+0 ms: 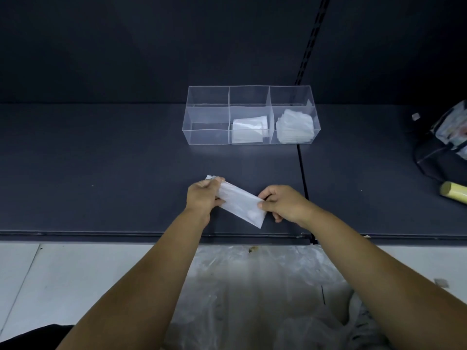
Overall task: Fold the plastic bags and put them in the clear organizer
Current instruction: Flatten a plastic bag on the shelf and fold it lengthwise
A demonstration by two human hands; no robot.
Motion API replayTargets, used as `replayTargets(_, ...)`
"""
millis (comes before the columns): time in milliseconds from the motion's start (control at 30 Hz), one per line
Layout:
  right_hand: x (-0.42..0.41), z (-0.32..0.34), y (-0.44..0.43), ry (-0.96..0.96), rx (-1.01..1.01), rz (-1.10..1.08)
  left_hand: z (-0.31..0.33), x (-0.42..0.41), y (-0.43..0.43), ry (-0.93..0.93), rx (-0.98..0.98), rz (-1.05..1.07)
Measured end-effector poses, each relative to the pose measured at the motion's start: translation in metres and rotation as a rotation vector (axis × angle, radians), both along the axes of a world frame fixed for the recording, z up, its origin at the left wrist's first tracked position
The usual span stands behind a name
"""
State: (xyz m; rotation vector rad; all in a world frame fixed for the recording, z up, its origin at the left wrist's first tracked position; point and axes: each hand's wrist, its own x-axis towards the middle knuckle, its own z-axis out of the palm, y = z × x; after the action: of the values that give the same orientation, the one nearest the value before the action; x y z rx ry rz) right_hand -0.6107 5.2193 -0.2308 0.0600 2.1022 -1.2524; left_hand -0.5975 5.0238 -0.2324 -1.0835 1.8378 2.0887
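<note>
Thin, milky-white plastic, folded into a long narrow strip: that is the plastic bag point(240, 204), held just below the middle of the frame and slanting from upper left to lower right over the dark blue-grey shelf point(101, 173). The left hand point(202, 198) pinches its upper end, and the right hand point(285, 203) pinches the lower end between thumb and fingers. Both ends are held, probably to keep the creases flat for one more fold.

Above centre stands the clear three-compartment organizer point(207, 122), with one folded bag point(247, 132) in the middle section and a stack of folded bags point(294, 128) in the right one. Along the bottom edge lies a crumpled heap of loose clear bags point(252, 286), close by for the next pick.
</note>
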Motion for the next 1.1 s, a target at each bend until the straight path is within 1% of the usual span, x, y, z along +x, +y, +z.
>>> replayTargets(167,0.001,-0.003,-0.005,0.03,0.018,-0.085,-0.008,-0.004,-0.007,-0.005,-0.087,0.071)
replayTargets(233,0.001,-0.002,-0.007,0.031,0.04,-0.098,-0.009,-0.004,-0.009,0.002,-0.159,0.073)
replayTargets(267,0.001,-0.002,-0.008,0.028,0.048,-0.099,-0.008,-0.004,-0.01,0.019,-0.251,0.073)
replayTargets(333,0.0,0.001,-0.01,0.008,0.061,-0.088,-0.002,0.001,-0.01,0.084,-0.575,0.076)
replayTargets(367,-0.001,0.002,-0.011,-0.008,0.067,-0.081,0.003,0.006,-0.007,0.16,-0.749,0.075)
replayTargets(400,-0.002,0.004,-0.011,-0.023,0.073,-0.074,0.008,0.013,-0.001,0.277,-0.888,0.037)
replayTargets(433,-0.003,0.005,-0.012,-0.036,0.079,-0.068,0.011,0.022,0.009,0.417,-0.973,-0.065)
replayTargets(467,-0.003,0.007,-0.012,-0.044,0.086,-0.062,0.011,0.033,0.02,0.541,-0.999,-0.232)
replayTargets(500,-0.004,0.008,-0.013,-0.05,0.088,-0.059,0.008,0.046,0.032,0.615,-0.992,-0.43)
replayTargets(567,-0.005,0.011,-0.013,-0.067,0.078,-0.061,-0.003,0.069,0.046,0.605,-0.976,-0.773)
replayTargets(600,-0.004,0.013,-0.012,-0.084,0.074,-0.065,-0.011,0.076,0.047,0.572,-0.977,-0.874)
replayTargets(633,-0.003,0.014,-0.012,-0.11,0.07,-0.07,-0.019,0.081,0.046,0.548,-0.984,-0.926)
replayTargets(733,0.001,0.021,-0.01,-0.23,0.028,-0.116,-0.026,0.084,0.041,0.528,-0.954,-0.919)
replayTargets(833,0.005,0.032,-0.005,-0.353,-0.07,-0.204,-0.02,0.085,0.04,0.514,-0.873,-0.824)
replayTargets(900,0.006,0.04,0.0,-0.383,-0.121,-0.244,-0.015,0.084,0.037,0.521,-0.834,-0.759)
replayTargets(933,0.007,0.042,0.002,-0.352,-0.13,-0.256,-0.013,0.083,0.035,0.506,-0.815,-0.748)
replayTargets(1000,0.007,0.042,0.006,-0.183,-0.098,-0.255,-0.008,0.077,0.032,0.448,-0.764,-0.722)
replayTargets(1067,0.009,0.04,0.006,0.013,-0.062,-0.198,-0.004,0.067,0.029,0.409,-0.65,-0.661)
replayTargets(1100,0.011,0.037,0.004,0.05,-0.082,-0.146,-0.003,0.062,0.027,0.387,-0.584,-0.639)
